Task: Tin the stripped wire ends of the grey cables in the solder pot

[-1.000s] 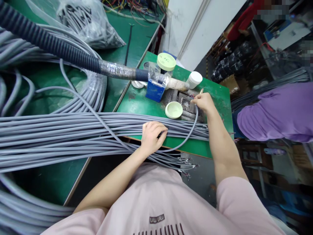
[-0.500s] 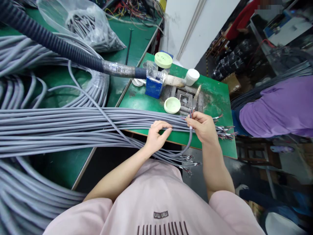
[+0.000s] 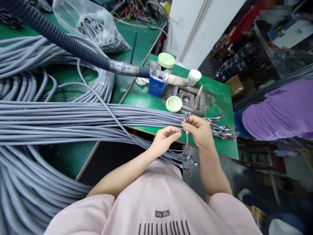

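Observation:
My right hand (image 3: 199, 130) pinches the end of a grey cable (image 3: 187, 138) just below its bared coloured wires (image 3: 187, 117). That end stands upright, and the cable bends down and left under the hands. Close by on the left is my left hand (image 3: 165, 140), fingers loosely curled, with thumb and forefinger tips near each other and nothing visible between them. Behind both hands runs a thick bundle of grey cables (image 3: 73, 116), whose stripped ends (image 3: 225, 133) fan out at the right. More cable ends (image 3: 190, 160) hang below, near my shirt.
A solder-blackened metal pot (image 3: 187, 99) sits in the green bench, with a tool leaning on it. Around it are a pale green dish (image 3: 173, 104), white cup (image 3: 194, 77), blue box (image 3: 156, 86) and ribbed hose (image 3: 80, 52). A co-worker's purple sleeve (image 3: 288, 111) is at right.
My left hand has moved right, towards the wires. My right hand has shifted slightly left with the cable end, whose coloured wires now show more spread. The view has shifted a little.

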Demonstrator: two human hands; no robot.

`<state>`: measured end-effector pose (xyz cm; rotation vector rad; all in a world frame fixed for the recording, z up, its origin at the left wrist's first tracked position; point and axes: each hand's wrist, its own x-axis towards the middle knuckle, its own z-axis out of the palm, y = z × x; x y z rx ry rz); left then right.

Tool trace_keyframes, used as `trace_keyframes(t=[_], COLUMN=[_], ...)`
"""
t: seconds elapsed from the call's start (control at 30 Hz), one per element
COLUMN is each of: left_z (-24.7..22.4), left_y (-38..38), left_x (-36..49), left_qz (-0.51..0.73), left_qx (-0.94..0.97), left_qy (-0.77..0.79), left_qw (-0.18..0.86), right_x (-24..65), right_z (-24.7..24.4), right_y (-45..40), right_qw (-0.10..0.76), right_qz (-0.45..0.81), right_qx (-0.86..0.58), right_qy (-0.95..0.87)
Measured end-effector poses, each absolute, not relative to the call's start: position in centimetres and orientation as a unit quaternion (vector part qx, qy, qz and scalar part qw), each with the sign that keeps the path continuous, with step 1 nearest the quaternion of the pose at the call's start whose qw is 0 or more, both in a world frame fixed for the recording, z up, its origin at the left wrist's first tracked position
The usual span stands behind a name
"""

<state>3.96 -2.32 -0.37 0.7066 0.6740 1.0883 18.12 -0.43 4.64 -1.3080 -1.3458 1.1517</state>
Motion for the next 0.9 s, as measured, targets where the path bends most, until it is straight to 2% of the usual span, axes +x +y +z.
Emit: trace_keyframes(t=[0.47,0.73,0.9], left_z=[0.5,0.4,-0.1], left_y=[-0.8,-0.7,0.1], left_x=[3.9,4.5,4.3], left_qz=[0.558,0.570,0.583], left_qx=[0.254,0.229,0.295], left_qy=[0.291,0.276,0.315], left_qw=[0.734,0.739,0.688], right_x=[17.6,16.9,17.7], right_z=[4.2,3.2,4.3], right_y=[-0.3,-0.3,1.4], right_qw=[0.419,0.489,0.419], right_qz=[0.456,0.454,0.345], right_qx=[-0.541,-0.487,-0.531], right_qy=[-0.569,-0.564,-0.651])
